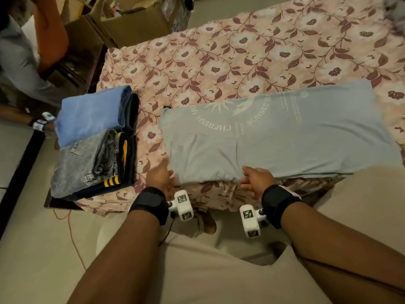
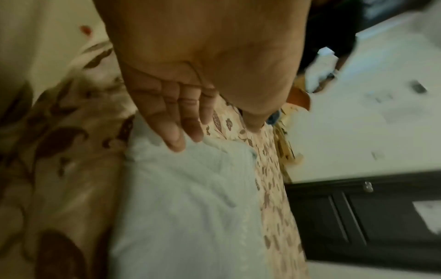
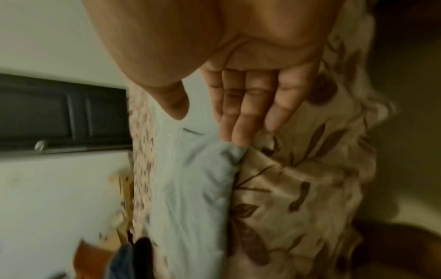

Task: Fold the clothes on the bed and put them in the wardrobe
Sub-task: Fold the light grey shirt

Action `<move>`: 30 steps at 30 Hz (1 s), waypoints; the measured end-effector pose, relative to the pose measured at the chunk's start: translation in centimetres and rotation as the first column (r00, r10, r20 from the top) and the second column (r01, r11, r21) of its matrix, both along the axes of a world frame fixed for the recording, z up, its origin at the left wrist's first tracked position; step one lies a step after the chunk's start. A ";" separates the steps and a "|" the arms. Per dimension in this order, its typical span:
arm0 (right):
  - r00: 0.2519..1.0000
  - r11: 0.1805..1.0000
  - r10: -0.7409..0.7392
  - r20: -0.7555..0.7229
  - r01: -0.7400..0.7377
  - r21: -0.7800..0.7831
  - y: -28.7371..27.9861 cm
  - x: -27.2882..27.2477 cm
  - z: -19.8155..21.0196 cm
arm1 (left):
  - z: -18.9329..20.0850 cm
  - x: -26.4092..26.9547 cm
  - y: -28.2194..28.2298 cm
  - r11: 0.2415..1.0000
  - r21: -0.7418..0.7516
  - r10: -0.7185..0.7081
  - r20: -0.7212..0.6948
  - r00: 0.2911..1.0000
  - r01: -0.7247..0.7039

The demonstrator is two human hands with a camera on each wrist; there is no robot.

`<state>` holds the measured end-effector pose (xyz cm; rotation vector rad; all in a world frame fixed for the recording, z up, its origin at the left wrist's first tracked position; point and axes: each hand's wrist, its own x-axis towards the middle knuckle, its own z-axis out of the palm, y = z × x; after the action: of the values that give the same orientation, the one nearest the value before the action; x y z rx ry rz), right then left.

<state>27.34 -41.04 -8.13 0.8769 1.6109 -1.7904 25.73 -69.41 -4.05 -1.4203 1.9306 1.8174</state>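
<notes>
At the left edge of the bed [image 1: 252, 51] sits a stack of folded clothes [image 1: 94, 141]: a blue piece on top at the back, a grey one in front, dark garments with yellow stripes beneath. It stands close to the bed's corner, well apart from the shirt being worked.

Next comes the left hand [image 1: 160, 175], its fingers [image 2: 176, 132] straight and relaxed, tips touching the near left corner of the pale blue T-shirt [image 1: 285, 137] and gripping nothing. The shirt lies flat across the floral bedsheet, print side up, one sleeve already turned in over the body, its near hem right at the mattress edge.

Further right, the right hand [image 1: 256, 179] rests at the same hem, fingers [image 3: 241, 132] extended and loose, tips against a small bunched ridge of cloth, nothing pinched.

The likely next step is lifting this hem for another fold. Since neither hand grips the fabric, the hem could slide off the mattress edge, or the tucked sleeve could flop back out. If the wrinkle by the right fingertips goes unsmoothed, it would probably crease into the fold.
</notes>
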 end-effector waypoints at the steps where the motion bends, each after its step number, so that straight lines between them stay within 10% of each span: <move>1: 0.991 0.979 0.103 -0.085 -0.086 0.185 0.1 0.1 -0.5 | -1.5 0.2 -0.7 0.979 -0.174 -0.103 0.022 0.994 0.105; 7: 0.848 0.747 0.509 -0.147 -0.351 0.565 0.0 -0.1 -1.4 | -4.7 1.5 -0.7 0.760 -0.420 -0.427 0.253 0.868 0.496; 13: 0.838 0.777 0.499 -0.221 -0.319 0.543 -1.1 -0.7 -2.5 | -4.6 1.1 -0.7 0.636 -0.580 -0.494 0.200 0.846 0.509; 20: 0.822 0.724 0.549 -0.154 -0.376 0.579 -1.6 -2.4 -2.5 | -4.0 -3.2 -0.8 0.737 -0.566 -0.477 -0.050 0.877 0.369; 25: 0.804 0.637 0.585 -0.107 -0.373 0.674 -3.0 -7.3 -0.6 | -5.2 -6.7 -0.4 0.708 -0.489 -0.539 0.092 0.837 0.510; 30: 0.887 0.727 0.448 -0.109 -0.291 0.622 -3.6 -10.8 -0.8 | -5.2 -9.1 0.4 0.687 -0.502 -0.532 0.146 0.834 0.526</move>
<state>16.58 -44.62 -8.90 0.5103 2.3920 -1.1449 16.60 -69.01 -9.23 -0.7749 2.6192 1.0718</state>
